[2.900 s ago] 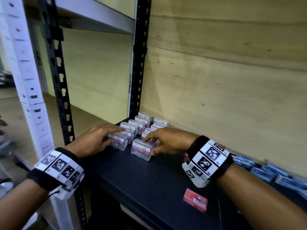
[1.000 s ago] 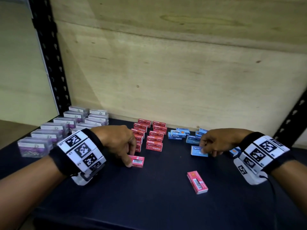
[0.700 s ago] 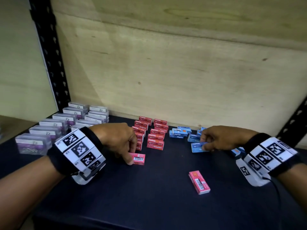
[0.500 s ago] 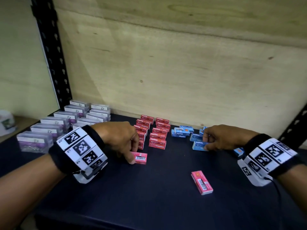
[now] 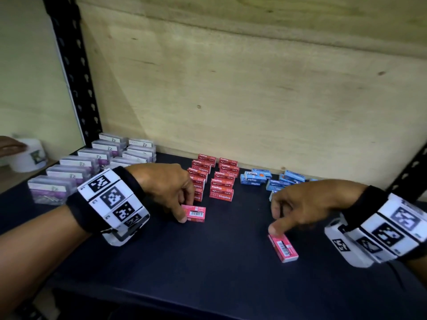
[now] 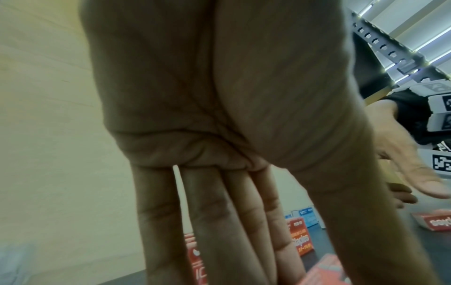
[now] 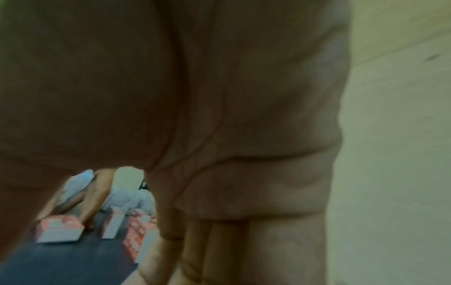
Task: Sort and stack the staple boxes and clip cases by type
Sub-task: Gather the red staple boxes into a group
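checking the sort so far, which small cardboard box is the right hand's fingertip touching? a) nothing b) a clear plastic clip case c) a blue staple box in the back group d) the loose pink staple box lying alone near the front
d: in the head view the right hand has a fingertip on the end of the loose pink staple box, lying apart from the blue staple boxes.

The shelf is dark navy; the red staple boxes carry white lettering, the blue staple boxes likewise; the clear clip cases bear white-and-purple labels. Both wristbands show black-and-white square codes; the back panel is pale wood grain.
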`<state>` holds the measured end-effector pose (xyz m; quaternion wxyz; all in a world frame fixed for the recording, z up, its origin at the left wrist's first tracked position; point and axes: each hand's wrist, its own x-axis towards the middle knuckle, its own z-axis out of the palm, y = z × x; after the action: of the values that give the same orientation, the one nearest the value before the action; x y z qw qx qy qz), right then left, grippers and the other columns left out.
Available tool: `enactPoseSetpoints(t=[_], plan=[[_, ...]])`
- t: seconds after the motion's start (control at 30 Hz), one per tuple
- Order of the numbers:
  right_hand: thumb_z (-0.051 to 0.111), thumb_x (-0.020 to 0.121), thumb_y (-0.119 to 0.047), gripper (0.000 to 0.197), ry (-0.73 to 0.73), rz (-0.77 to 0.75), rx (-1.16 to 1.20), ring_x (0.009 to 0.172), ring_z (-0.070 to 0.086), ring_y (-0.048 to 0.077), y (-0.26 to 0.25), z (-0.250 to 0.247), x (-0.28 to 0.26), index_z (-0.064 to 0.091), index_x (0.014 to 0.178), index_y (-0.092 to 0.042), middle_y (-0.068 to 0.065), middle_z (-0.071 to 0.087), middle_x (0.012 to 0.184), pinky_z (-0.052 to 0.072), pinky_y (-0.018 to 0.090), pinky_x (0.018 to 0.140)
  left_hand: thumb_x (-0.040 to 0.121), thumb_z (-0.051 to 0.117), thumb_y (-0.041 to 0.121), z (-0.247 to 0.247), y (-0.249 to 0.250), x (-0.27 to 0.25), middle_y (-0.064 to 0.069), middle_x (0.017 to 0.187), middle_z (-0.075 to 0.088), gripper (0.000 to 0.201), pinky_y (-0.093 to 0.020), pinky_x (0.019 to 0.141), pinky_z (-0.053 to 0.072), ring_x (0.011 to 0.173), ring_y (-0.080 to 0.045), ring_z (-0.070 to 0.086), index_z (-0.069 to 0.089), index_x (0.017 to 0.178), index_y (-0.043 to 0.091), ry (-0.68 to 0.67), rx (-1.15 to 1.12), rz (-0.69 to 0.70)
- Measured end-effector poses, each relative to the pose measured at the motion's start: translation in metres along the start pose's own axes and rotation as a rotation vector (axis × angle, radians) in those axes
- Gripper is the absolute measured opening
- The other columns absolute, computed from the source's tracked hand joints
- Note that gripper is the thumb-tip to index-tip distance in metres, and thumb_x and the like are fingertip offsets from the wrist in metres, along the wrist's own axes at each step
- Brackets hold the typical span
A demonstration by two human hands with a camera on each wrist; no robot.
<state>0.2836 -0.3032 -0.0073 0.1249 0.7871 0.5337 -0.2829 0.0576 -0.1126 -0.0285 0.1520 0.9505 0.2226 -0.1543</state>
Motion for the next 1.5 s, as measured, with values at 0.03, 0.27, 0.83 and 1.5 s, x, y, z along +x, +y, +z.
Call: enactPoseSetpoints(t=[0.03, 0.27, 0.83, 1.5], plan=[[0.077, 0.065, -0.068, 0.056, -0.046, 0.011, 0.003, 0.068, 0.067, 0.018, -0.004, 0.005, 0.0, 0.058, 0.101, -0.03, 0.009, 0.075, 0.097, 0.054, 0.027, 0.063, 0.065, 0.085, 0.05, 0.0, 0.0, -0.001, 0.019, 0.092, 0.072, 0.037, -0.024, 0.083, 0.055, 0.082, 0.005, 0.066, 0.073, 0.096, 0.034, 0.005, 0.015, -0.003], [0.083, 0.075, -0.032, 0.042, -0.062, -0.043, -0.06, 0.072, 0.068, 0.019, -0.02, 0.017, 0.002, 0.054, 0.105, -0.028, 0.0, 0.075, 0.093, 0.057, 0.032, 0.072, 0.066, 0.086, 0.047, 0.0, 0.0, -0.008, 0.019, 0.097, 0.07, 0.037, -0.027, 0.086, 0.054, 0.088, 0.002, 0.065, 0.07, 0.096, 0.032, -0.003, 0.046, -0.01], [0.057, 0.097, -0.016, 0.028, 0.247, -0.331, 0.025, 0.073, 0.073, 0.012, -0.05, 0.01, 0.027, 0.059, 0.123, -0.025, -0.011, 0.069, 0.106, 0.059, 0.023, 0.075, 0.098, 0.049, 0.05, -0.002, -0.016, -0.034, 0.014, 0.086, 0.074, 0.026, -0.016, 0.074, 0.042, 0.08, 0.006, 0.066, 0.066, 0.114, 0.039, -0.047, 0.01, -0.072], [0.071, 0.089, -0.033, 0.012, 0.198, -0.295, 0.003, 0.075, 0.072, 0.01, -0.046, 0.005, 0.031, 0.061, 0.095, -0.03, -0.008, 0.074, 0.089, 0.058, 0.033, 0.08, 0.083, 0.061, 0.064, 0.002, -0.015, -0.036, 0.024, 0.102, 0.068, 0.035, -0.02, 0.087, 0.046, 0.088, 0.008, 0.06, 0.062, 0.108, 0.038, -0.023, 0.039, -0.06]])
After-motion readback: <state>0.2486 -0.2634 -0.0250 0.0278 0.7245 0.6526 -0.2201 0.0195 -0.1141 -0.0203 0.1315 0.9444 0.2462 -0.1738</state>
